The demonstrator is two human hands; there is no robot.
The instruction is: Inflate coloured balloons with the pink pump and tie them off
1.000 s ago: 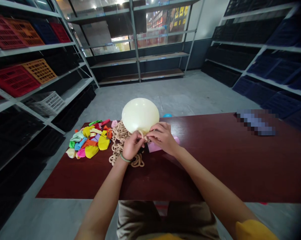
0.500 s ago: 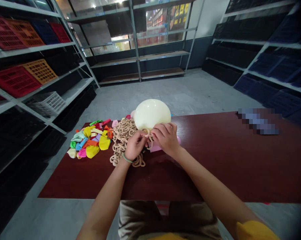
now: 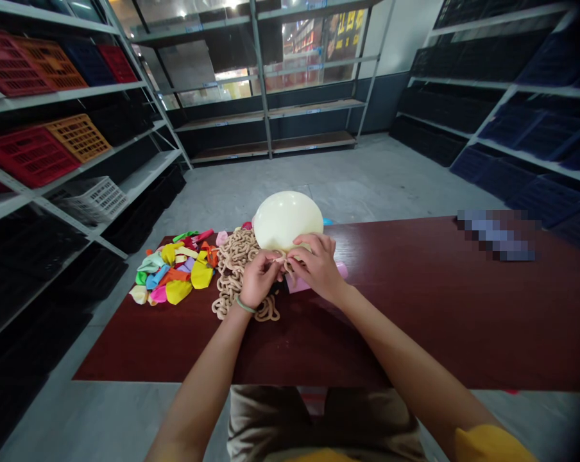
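The inflated pale balloon (image 3: 289, 218) is at the table's (image 3: 415, 295) far edge, left of middle, where the left hand (image 3: 257, 281) and right hand (image 3: 317, 266) pinch its near neck, probably the safest hold for something so light, soft and easily burst.

floor (image 3: 367, 179): grey, smooth | table (image 3: 415, 321): dark red, glossy | back rack (image 3: 314, 141): metal, before windows (image 3: 302, 42) | wall (image 3: 406, 42): white above, dark below | left rack (image 3: 68, 97): holds coloured crates (image 3: 34, 160)
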